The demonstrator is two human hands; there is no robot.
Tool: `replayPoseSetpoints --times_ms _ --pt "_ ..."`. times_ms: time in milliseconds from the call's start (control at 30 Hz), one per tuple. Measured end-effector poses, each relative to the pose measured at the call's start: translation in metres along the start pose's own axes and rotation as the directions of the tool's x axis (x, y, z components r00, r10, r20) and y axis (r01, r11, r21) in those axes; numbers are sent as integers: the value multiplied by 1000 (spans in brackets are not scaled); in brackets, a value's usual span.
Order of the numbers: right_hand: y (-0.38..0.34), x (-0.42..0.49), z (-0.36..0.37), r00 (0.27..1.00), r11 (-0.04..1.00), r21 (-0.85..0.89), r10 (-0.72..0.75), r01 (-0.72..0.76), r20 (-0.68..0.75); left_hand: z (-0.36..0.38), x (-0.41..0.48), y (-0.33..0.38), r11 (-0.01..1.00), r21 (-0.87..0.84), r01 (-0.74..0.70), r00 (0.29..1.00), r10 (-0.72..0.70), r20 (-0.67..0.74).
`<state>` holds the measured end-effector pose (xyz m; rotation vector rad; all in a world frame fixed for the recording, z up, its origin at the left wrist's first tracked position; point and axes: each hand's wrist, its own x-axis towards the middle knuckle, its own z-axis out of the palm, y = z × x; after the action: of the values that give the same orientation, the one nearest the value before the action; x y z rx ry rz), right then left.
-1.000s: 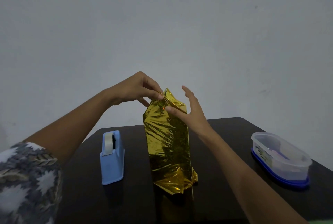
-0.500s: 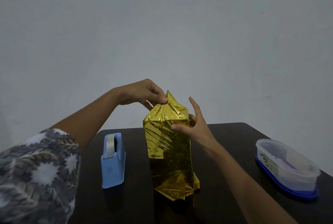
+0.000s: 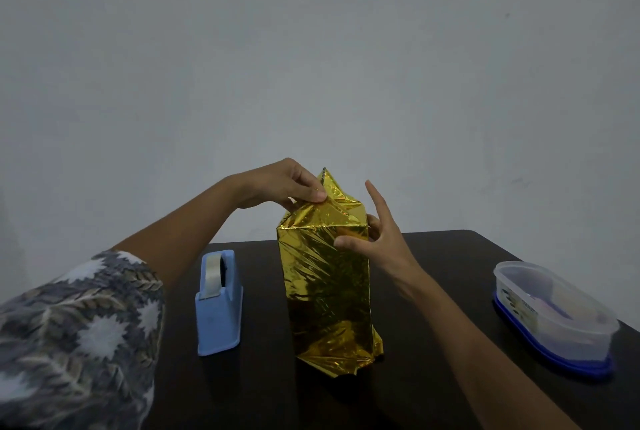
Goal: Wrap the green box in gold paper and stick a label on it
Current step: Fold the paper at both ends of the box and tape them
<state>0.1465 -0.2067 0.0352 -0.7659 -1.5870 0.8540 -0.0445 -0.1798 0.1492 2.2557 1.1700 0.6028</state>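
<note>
**Gold-wrapped box held upright, top flap pinched**

The box (image 3: 325, 291) stood on end about the middle of the dark table (image 3: 450, 256), wholly covered in crinkled gold paper (image 3: 323, 218), so none of its own colour showed. At the bottom the paper bunched out in loose folds against the tabletop. At the top it rose into a creased peak above the box's upper edge.

The left hand (image 3: 280, 187) reached in from the left and pinched the paper just below that peak, thumb and fingertips pressed together on the fold. The right hand (image 3: 384, 242) held the box's upper right corner: its thumb lay against the front face, its index finger stood straight up clear of the paper, and its other fingers curled against the right side, partly hidden behind the box.

A light blue tape dispenser (image 3: 218, 305) with a clear roll sat to the left of the box, near it but apart. A translucent plastic container (image 3: 550, 312) on a blue lid lay at the table's right edge, well apart from the box; its contents were too blurred to make out. A patterned grey sleeve (image 3: 79, 325) filled the lower left corner, and a plain pale wall (image 3: 311, 66) stood behind the table.
</note>
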Motion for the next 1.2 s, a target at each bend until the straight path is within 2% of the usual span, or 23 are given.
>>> replayPoseSetpoints --times_ms 333,533,600,667,733,800,900,1100,1200 --pt "4 0 -1 1000 1000 21 -7 7 -8 24 -4 -6 997 65 -51 978 63 -199" --pt "7 1 -2 1000 1000 -12 16 -16 -14 38 -4 -5 978 205 -30 939 98 -330" --pt "4 0 -1 1000 1000 -24 19 -19 -11 41 -5 -6 976 213 56 888 49 -457" --pt "1 -2 0 999 999 -31 41 -41 -3 44 -7 -7 979 133 152 826 -52 -561" --pt "-5 -5 3 995 995 24 99 -100 20 47 -8 -9 974 24 225 785 -166 -596" --pt "-12 -2 4 984 981 86 175 -176 17 48 -9 -11 947 -159 278 779 -319 -539" --pt "-17 9 3 959 954 136 278 -269 -51 48 -10 -9 842 -418 342 796 -496 -348" --pt "-20 22 -1 932 925 152 359 -349 -48 50 -7 -4 707 -612 356 802 -567 -189" --pt "-21 26 -4 918 915 99 396 -392 -30 55 -3 -1 682 -645 345 793 -579 -188"
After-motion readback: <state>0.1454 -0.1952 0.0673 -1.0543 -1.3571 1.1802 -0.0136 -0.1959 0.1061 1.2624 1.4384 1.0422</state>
